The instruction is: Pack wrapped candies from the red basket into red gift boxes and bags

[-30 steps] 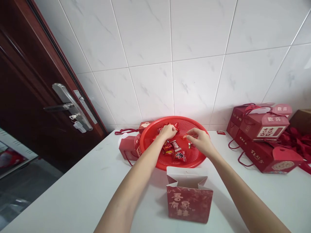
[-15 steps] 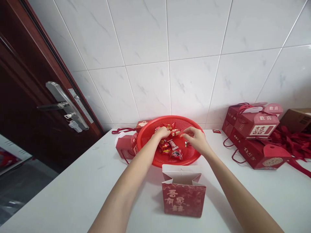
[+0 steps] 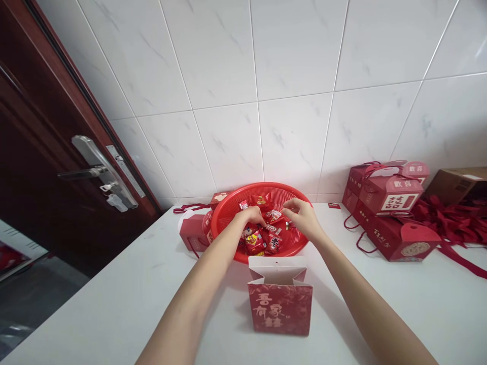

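A red plastic colander (image 3: 300,195) holds several wrapped candies (image 3: 254,242). Inside it, my left hand (image 3: 251,216) reaches down among the candies, its fingers bent together; what lies between the fingertips is hidden. My right hand (image 3: 302,218) is at the colander's right side with thumb and fingers curled inward, and I cannot make out anything between them. Just below its thumb shows a small candy with a pale and green wrapper (image 3: 288,225). In front of the colander stands a red paper gift box (image 3: 280,310), upright with its top open, untouched by either hand.
Closed red gift boxes (image 3: 397,238) with cords are stacked at the right, by red ribbons (image 3: 449,218) and a cardboard box (image 3: 452,185). Another red box (image 3: 192,230) touches the colander's left. Behind is a tiled wall; a door handle (image 3: 97,170) is at left.
My left hand has moved nearer and lower among the candies, which have shifted about. My right hand stays at the colander's right side. The whole view has shifted slightly.
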The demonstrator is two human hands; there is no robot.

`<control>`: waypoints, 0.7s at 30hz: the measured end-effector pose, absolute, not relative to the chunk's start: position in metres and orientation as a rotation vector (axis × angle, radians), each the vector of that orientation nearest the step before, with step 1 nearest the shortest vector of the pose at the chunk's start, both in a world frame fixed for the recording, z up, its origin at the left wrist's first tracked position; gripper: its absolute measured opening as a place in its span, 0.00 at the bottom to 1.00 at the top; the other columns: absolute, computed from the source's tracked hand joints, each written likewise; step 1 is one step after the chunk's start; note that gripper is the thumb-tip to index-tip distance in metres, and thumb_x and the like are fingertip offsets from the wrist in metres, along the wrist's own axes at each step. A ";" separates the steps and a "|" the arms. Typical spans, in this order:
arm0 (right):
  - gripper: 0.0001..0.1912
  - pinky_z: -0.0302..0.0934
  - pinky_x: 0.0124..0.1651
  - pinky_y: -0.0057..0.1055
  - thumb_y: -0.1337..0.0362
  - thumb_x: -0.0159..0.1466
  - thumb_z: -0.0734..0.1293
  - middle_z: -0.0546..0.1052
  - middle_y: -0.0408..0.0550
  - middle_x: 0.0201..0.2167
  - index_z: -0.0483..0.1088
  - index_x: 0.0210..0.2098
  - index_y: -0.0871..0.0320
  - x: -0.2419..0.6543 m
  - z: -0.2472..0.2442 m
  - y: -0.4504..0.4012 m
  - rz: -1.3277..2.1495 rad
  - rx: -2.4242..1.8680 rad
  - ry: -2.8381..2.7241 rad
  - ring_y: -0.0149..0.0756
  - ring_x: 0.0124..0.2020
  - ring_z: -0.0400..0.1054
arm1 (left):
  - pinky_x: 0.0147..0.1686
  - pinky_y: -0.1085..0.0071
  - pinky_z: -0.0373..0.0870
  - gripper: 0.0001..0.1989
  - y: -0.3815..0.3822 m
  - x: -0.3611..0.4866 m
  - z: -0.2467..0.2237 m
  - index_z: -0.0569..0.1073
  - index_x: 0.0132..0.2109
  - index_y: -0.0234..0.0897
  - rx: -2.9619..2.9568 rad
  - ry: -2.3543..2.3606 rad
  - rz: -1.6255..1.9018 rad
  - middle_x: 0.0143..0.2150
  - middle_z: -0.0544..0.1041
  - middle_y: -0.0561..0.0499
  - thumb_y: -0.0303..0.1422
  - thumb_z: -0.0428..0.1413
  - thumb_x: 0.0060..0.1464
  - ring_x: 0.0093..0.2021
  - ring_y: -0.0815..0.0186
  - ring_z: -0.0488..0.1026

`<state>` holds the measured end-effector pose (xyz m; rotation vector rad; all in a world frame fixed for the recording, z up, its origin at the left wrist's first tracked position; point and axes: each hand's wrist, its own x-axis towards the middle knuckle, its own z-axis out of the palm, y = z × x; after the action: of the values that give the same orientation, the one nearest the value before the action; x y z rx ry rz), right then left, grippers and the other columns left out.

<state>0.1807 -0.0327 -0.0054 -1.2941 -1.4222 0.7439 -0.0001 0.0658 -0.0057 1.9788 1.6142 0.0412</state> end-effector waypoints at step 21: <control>0.07 0.67 0.30 0.31 0.63 0.57 0.67 0.79 0.46 0.31 0.70 0.36 0.56 0.183 -0.013 -0.025 0.835 -1.203 -1.459 0.37 0.29 0.74 | 0.43 0.69 0.73 0.21 0.035 0.025 0.029 0.71 0.32 0.35 1.742 0.960 0.644 0.33 0.79 0.51 0.50 0.59 0.54 0.36 0.67 0.77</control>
<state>0.1830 -0.0253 -0.0132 -1.2032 -1.4595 0.8347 0.0245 0.0347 0.0286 1.7422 0.9597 0.6437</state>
